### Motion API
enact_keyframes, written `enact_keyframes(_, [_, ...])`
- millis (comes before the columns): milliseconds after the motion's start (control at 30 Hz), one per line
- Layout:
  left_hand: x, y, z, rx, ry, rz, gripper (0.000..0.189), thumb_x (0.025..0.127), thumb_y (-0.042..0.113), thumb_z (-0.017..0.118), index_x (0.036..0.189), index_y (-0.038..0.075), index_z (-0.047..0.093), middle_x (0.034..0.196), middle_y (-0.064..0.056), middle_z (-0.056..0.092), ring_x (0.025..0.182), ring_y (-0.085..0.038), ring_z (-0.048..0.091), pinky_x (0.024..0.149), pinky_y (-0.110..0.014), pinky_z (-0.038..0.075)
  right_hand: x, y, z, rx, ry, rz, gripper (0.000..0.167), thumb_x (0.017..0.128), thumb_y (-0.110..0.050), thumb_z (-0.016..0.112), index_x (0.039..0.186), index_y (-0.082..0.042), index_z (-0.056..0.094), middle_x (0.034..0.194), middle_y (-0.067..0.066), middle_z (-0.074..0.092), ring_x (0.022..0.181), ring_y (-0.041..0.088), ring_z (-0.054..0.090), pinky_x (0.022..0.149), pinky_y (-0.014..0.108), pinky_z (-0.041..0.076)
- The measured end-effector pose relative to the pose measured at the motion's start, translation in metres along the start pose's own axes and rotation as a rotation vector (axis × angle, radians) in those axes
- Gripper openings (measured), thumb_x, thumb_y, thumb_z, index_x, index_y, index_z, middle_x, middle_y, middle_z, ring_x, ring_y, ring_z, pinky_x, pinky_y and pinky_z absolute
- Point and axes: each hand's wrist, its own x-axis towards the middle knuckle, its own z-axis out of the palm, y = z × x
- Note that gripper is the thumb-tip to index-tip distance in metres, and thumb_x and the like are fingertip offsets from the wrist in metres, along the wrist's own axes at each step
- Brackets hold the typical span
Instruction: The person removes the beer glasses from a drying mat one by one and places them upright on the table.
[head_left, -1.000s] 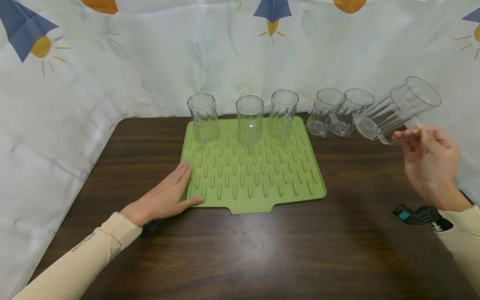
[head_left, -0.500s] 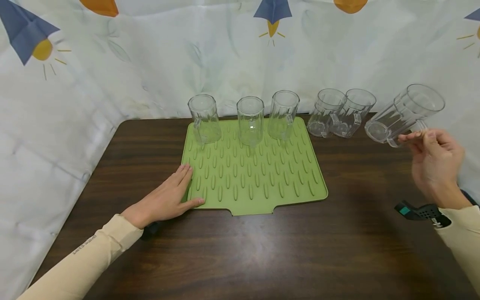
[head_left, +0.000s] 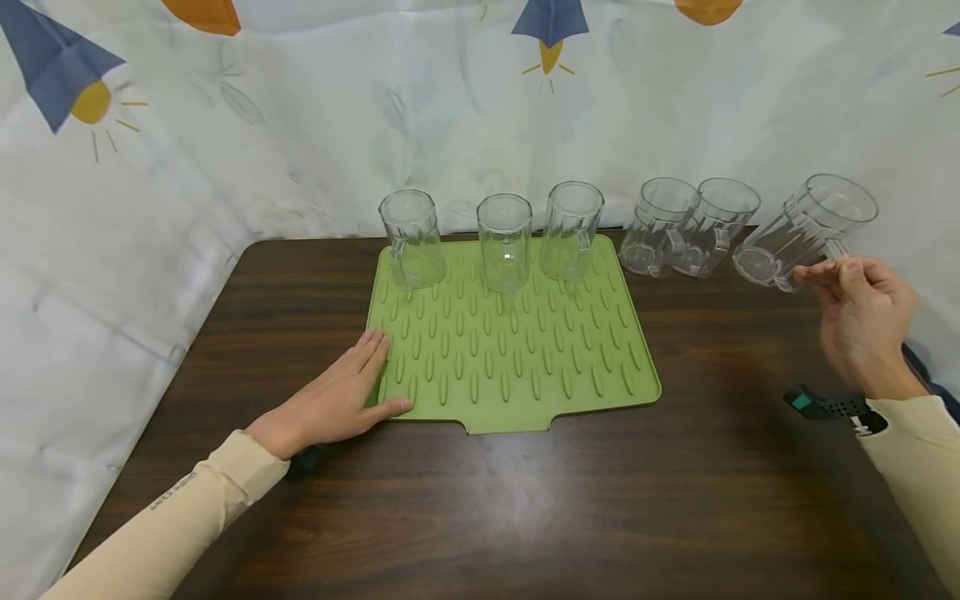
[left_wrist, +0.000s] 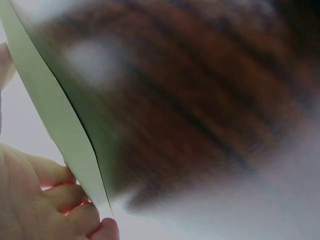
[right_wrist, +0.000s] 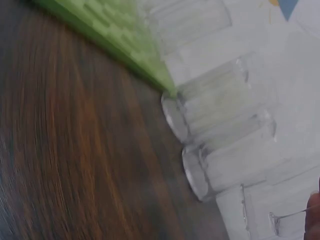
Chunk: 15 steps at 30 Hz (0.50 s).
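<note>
With the fingers of my right hand (head_left: pixel 866 325) I grip the handle of a clear ribbed mug (head_left: pixel 798 237). The mug leans, its rim up to the right and its base down to the left. In the right wrist view, part of this mug (right_wrist: pixel 265 212) and a fingertip show at the lower right. My left hand (head_left: pixel 333 396) rests with its fingers straight on the left edge of a green ridged mat (head_left: pixel 510 375), thumb over the front left corner. The left wrist view shows the fingers beside the mat's edge (left_wrist: pixel 60 110).
Three clear mugs stand upright along the mat's back: a left one (head_left: pixel 416 250), a middle one (head_left: pixel 506 250) and a right one (head_left: pixel 572 237). Two more, a nearer mug (head_left: pixel 652 237) and its neighbour (head_left: pixel 708 237), stand close together on the dark wooden table (head_left: pixel 510 517). A patterned white curtain (head_left: pixel 315 108) hangs behind.
The held mug has come down slightly and tilted a little more upright, close to the two mugs on the table. My left hand stays on the mat's edge.
</note>
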Motion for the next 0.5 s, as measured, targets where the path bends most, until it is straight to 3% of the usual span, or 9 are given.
enact_keyframes(500, [-0.001,-0.001,0.001,0.006,0.000,-0.008,0.105,0.099,0.067,0.054,0.164,-0.004,0.012,0.174,-0.025,0.004,0.163,-0.044,0.006,0.129,-0.063,0.020,0.014,0.018,-0.008,-0.025,-0.001,0.050,0.019,0.095,0.000,0.067,0.089,0.017,0.062,0.083,0.020,0.073,0.076,0.028,0.077,0.075,0.029,0.066])
